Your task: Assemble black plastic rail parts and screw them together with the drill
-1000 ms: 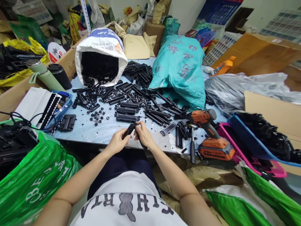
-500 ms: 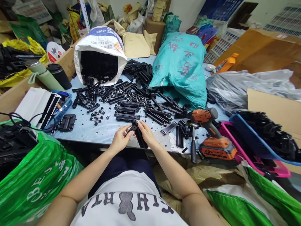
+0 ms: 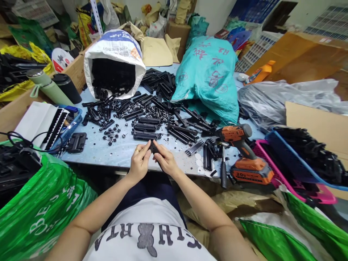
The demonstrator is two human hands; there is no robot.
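Both my hands meet at the front edge of the blue table (image 3: pixel 108 153), closed on one black plastic part (image 3: pixel 153 148). My left hand (image 3: pixel 140 161), with a ring on one finger, pinches its left side. My right hand (image 3: pixel 166 159) grips the right side and hides much of the part's length. Just beyond my fingers lies a stack of black bar-shaped pieces (image 3: pixel 146 127). Small screws (image 3: pixel 111 135) are scattered left of the stack, and more black parts (image 3: pixel 182 133) lie to its right.
An orange cordless drill (image 3: pixel 251 165) and a hammer (image 3: pixel 223 163) lie at the right. Behind are a white sack (image 3: pixel 115 45) of black parts and a teal sack (image 3: pixel 208 69). Blue baskets stand at both sides, with bottles at the left.
The black part has turned between my hands; its long body, which pointed down towards me, is now mostly hidden. My fingers have come closer together around its top end.
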